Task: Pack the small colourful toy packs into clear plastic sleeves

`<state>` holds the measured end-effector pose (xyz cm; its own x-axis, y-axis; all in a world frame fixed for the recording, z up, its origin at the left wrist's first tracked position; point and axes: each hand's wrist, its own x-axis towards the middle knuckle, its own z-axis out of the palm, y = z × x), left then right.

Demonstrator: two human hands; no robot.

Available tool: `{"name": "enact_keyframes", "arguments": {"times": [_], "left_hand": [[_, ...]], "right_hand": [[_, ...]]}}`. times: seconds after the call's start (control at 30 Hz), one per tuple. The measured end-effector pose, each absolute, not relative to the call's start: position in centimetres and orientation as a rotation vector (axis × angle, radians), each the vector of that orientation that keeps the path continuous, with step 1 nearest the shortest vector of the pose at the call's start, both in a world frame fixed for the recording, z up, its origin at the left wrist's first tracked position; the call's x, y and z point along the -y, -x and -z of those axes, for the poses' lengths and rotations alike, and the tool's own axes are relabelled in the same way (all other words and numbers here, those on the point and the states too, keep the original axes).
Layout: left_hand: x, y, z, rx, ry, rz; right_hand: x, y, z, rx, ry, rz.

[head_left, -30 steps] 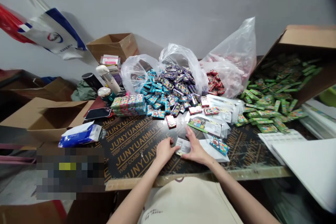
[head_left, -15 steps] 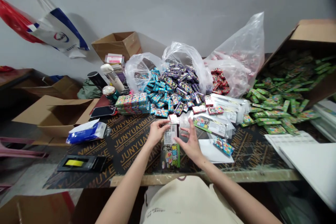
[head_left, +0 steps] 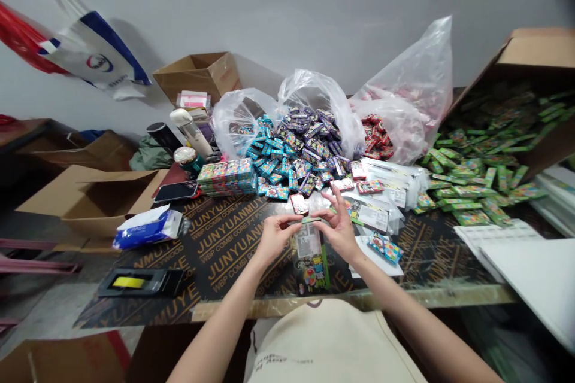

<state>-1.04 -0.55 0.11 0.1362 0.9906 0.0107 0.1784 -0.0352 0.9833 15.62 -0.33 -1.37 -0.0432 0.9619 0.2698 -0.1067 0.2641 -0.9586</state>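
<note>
Left hand (head_left: 275,238) pinches the left top edge of a clear printed packet (head_left: 311,256), held above the near edge of the dark table (head_left: 224,245); right hand (head_left: 340,228) pinches the right top edge, outer fingers raised; packet hangs downward between both hands; just right lies a blue card (head_left: 384,247) on white sheets (head_left: 375,258); green boxes (head_left: 471,182) spill from a carton far right.

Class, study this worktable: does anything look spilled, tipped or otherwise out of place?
Yes. The cardboard box at right lies tipped on its side, and green packets have spilled from it across the table. Both hands, left hand and right hand, hold a clear packet.
</note>
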Motion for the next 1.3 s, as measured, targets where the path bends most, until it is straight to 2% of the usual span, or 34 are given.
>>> {"name": "enact_keyframes", "arguments": {"times": [0.27, 0.47, 0.63, 0.77, 0.9, 1.13, 1.3], "left_hand": [[1.1, 0.8, 0.2, -1.302, -1.562, -1.108], [1.6, 0.7, -0.7, -1.273, -1.912, -1.045], [1.9, 0.3, -1.2, -1.237, -1.959, -1.036], [1.9, 0.0, -0.8, -1.233, -1.864, -1.073], [1.9, 0.0, -0.5, -1.289, -1.689, -1.096], [2.2, -0.3, -0.9, -1.332, -1.784, -1.091], [2.1, -0.9, -0.6, -1.38, -1.753, -1.126]], "right_hand": [[0.1, -16.4, 1.2, 1.362, 0.895, -1.108], [-2.0, -17.6, -3.4, 1.5, 0.998, -0.94], [-3.2, -17.5, -6.2, 1.692, 0.925, -1.236], [-3.5, -17.2, -5.2, 1.73, 0.848, -1.529], [-3.3, -16.9, -4.0, 1.717, 0.873, -1.629], [-2.8, -16.6, -3.3, 1.667, 0.899, -1.594], [-2.3, -16.4, -2.7, 1.725, 0.983, -1.414]]}}
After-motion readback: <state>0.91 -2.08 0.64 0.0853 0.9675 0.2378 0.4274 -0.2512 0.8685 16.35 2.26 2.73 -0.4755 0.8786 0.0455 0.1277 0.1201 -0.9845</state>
